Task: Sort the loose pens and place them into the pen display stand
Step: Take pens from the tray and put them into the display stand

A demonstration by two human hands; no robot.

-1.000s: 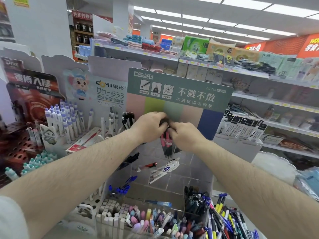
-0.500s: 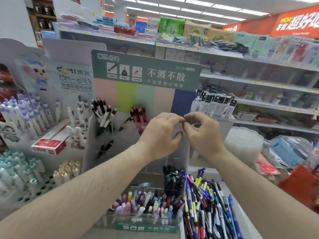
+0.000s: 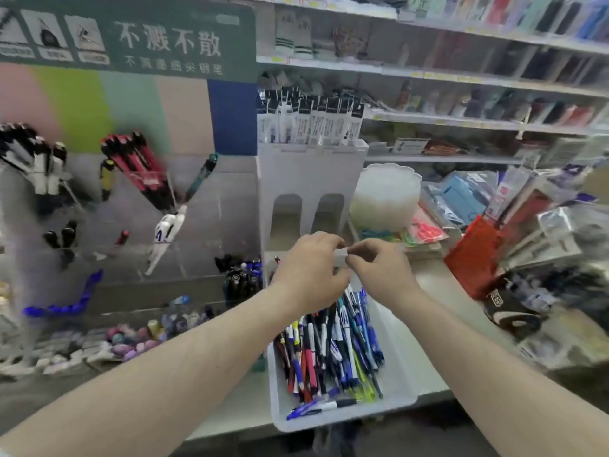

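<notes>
At 9 o'clock: pen display stand (image 3: 204, 206), clear tiered pockets w/ green header sign (image 3: 131, 34) on top. Black-and-white pens (image 3: 36, 166) in the far-left pocket, red-and-black pens (image 3: 138, 166) next pocket over, one teal pen (image 3: 201, 176) tilted just right of those. A white pen (image 3: 166, 232) hangs tilted below them. Blue pens (image 3: 66, 301) lie low at 8 o'clock; pastel erasers/small bits (image 3: 131, 341) at 7, blurred.

Center: left hand (image 3: 308, 272) and right hand (image 3: 382, 275) are close together, fingertips nearly meeting at 12 o'clock of the bin, both pinching a small pale item (image 3: 341, 255) btwn them. Too blurred to say what it is. Fingers curled on both.

Directly under the hands, 6 o'clock: white plastic bin (image 3: 398, 384) w/ the loose pens (image 3: 329, 351) piled in it, mixed blue, red, black, white, some green. A few lie crosswise at the near end.

Behind the hands, 12 o'clock: white cardboard holder (image 3: 309, 173) w/ boxed refills (image 3: 309, 120) standing upright in its top.

At 2–3 o'clock: frosted tub (image 3: 385, 192), packaged goods (image 3: 461, 199), red mesh pouch (image 3: 474, 255), store shelves (image 3: 461, 77) behind, all blurry.
</notes>
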